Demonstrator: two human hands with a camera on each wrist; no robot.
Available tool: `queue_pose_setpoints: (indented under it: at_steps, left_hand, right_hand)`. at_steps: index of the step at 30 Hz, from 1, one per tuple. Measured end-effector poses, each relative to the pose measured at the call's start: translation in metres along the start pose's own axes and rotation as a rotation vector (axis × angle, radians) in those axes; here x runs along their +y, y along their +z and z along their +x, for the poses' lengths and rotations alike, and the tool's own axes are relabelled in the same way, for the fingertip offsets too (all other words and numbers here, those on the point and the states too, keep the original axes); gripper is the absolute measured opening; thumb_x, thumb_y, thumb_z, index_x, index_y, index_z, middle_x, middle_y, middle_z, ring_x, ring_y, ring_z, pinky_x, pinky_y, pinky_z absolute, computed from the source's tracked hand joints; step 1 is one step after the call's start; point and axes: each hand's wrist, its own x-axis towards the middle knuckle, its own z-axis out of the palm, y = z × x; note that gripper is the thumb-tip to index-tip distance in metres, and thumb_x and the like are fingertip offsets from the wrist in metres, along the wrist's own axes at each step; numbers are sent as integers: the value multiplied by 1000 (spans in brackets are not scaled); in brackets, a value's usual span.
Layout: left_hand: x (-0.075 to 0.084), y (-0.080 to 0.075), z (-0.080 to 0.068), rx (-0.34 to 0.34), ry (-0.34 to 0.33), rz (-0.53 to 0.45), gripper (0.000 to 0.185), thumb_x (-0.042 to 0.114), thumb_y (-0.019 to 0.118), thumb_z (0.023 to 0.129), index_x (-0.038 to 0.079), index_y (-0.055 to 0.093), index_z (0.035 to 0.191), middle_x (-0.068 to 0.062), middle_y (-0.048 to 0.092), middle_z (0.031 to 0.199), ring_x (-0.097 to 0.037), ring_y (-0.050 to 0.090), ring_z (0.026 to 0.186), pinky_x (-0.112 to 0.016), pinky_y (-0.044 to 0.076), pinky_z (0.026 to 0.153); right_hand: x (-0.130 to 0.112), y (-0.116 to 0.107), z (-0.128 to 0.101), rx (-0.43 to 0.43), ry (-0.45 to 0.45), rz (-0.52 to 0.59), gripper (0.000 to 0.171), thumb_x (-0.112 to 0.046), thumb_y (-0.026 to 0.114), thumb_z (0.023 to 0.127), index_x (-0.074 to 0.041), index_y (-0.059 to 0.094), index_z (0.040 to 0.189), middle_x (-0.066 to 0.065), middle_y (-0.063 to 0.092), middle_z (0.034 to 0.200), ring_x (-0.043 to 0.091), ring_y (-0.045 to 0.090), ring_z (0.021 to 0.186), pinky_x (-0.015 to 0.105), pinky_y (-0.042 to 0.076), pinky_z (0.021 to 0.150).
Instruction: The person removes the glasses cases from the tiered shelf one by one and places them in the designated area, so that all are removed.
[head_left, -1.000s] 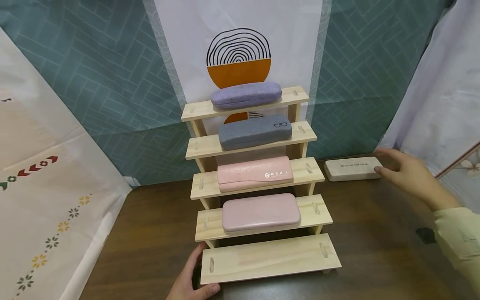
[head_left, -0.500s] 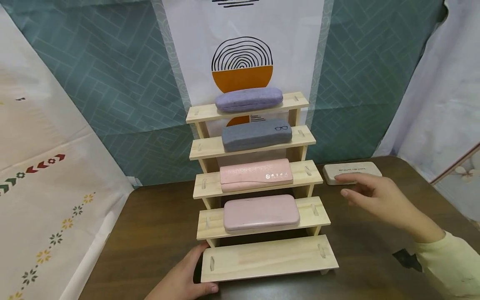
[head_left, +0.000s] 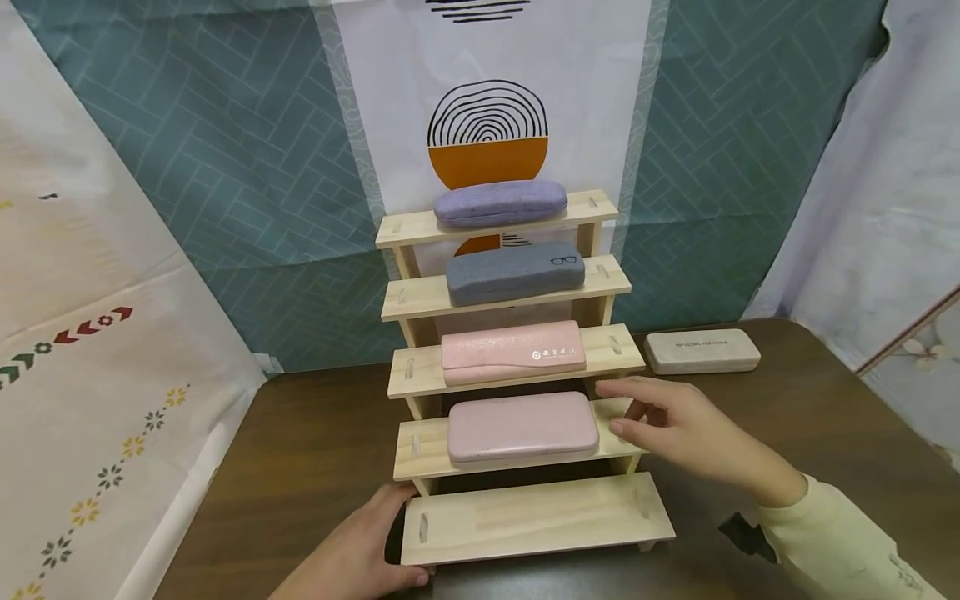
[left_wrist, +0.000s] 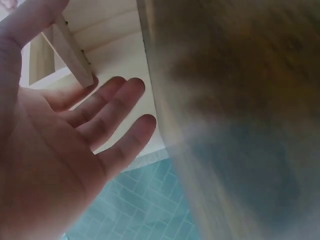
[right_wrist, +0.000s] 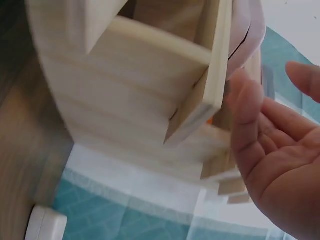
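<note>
The head view looks forward and down on the whole 5-step shelf [head_left: 536, 517] from in front. The 2 wrist views, turned sideways, look from close by past the left hand [left_wrist: 65, 140] and right hand [right_wrist: 282, 155] along the shelf's sides to the teal cloth [head_left: 232, 167]. All 3 share shelf and cloth; the head and right wrist views also share the white case [head_left: 702, 352].

rack [head_left: 540, 517] before me: pale wood, five steps, standing upright. smooth pink case [head_left: 523, 427]: rounded corners, looks closed to me, lying flat and lengthwise on second step up, about midway along.
</note>
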Motion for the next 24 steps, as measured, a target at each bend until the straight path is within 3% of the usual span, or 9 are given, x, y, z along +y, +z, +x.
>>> queue_pose_setpoints:
  at_steps: [5,9,14,16,19,24]
  left_hand:
    - [-5,1,-6,11,5,-79,77,47,86,78,22,45,138,5,44,132,-13,53,108,-32,49,89]
    - [-8,2,-9,47,39,-66,75,46,85,79,22,48,139,8,44,134,-12,53,112,-32,49,91]
    - [-9,1,-9,80,89,-48,75,45,85,79,16,51,140,9,42,133,-13,52,114,-32,49,91]
    - [-9,1,-10,92,105,-49,75,46,85,79,15,52,139,9,43,132,-13,53,114,-32,49,90]
    - [-10,1,-10,102,124,-70,75,45,85,79,14,53,139,7,44,132,-11,54,110,-31,50,86]
    - [-11,2,-9,86,136,-154,72,39,86,81,13,53,139,4,44,128,-6,53,95,-26,47,71]
  right_hand:
    - [1,13,9,-77,46,-9,61,-27,78,92,-2,56,143,-1,64,100,8,59,75,29,50,59]
    - [4,21,14,-103,56,-78,79,-40,81,86,0,50,147,-2,58,97,9,55,77,27,48,64]
    - [4,27,16,-107,60,-182,89,-52,81,82,-1,49,148,7,63,123,16,58,100,36,50,82]
    - [2,29,17,-108,50,-220,91,-54,80,82,-2,48,148,12,59,135,20,57,112,43,49,91]
    - [0,31,18,-108,44,-262,93,-53,82,80,-1,47,149,15,58,138,23,57,120,50,47,96]
    - [-2,30,21,-122,70,-289,97,-47,86,78,-1,44,151,15,62,131,21,60,109,48,49,91]
